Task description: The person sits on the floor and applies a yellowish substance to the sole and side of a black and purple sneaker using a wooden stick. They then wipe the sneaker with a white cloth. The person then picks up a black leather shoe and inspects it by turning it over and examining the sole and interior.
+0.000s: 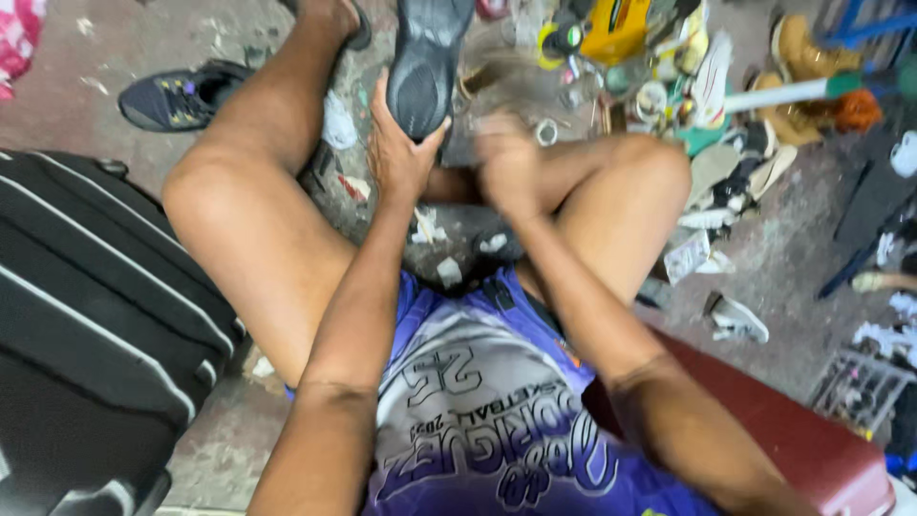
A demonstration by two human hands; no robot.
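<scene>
Left hand (401, 153) clamped on heel of black shoe (425, 62), sole toward camera, held above floor (124, 67) between knees. Right hand (506, 167) motion-blurred beside shoe; grip cannot be told. Risk: shoe slipping from one-handed hold. Beyond: yellow container (611, 29), torn white wrappers (688, 253) on floor.

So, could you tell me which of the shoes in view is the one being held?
The black shoe with its sole facing the camera, gripped at the heel by the left hand. The dark sneaker and the tan boots lie untouched on the floor.

left hand (399, 153) gripping dark shoe (427, 62)
</scene>
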